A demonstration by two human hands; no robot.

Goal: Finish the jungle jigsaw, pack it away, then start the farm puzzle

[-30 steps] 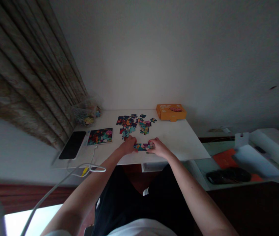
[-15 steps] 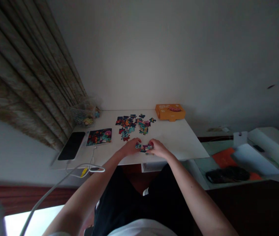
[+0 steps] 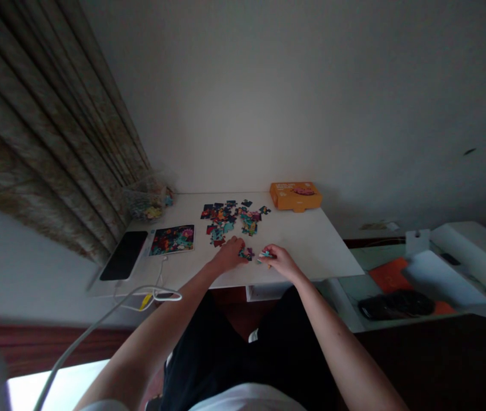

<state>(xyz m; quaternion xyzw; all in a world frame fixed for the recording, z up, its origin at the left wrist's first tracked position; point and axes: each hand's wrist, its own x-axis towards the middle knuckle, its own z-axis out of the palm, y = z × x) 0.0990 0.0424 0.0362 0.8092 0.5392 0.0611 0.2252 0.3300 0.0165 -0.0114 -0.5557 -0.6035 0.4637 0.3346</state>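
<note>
My left hand (image 3: 228, 254) rests near the table's front edge, its fingers closed on the side of a small cluster of dark, colourful jigsaw pieces (image 3: 248, 254). A little to the right, my right hand (image 3: 280, 261) pinches a light-coloured jigsaw piece (image 3: 265, 254), tilted and apart from that cluster. Beyond both hands lie many more jigsaw pieces (image 3: 250, 222), some touching one another. To the left of them is a picture sheet (image 3: 172, 240) printed with bright flowers on a dark ground.
A black phone or tablet (image 3: 123, 256) lies at the table's left edge, beside a white cable (image 3: 114, 311). An orange box (image 3: 296, 196) stands at the back right of the white table (image 3: 311, 245). A clear bag (image 3: 146, 197) sits by the curtain.
My right hand has moved slightly right, taking a jigsaw piece away from the cluster, so a gap now shows. My left hand has stayed at the cluster.
</note>
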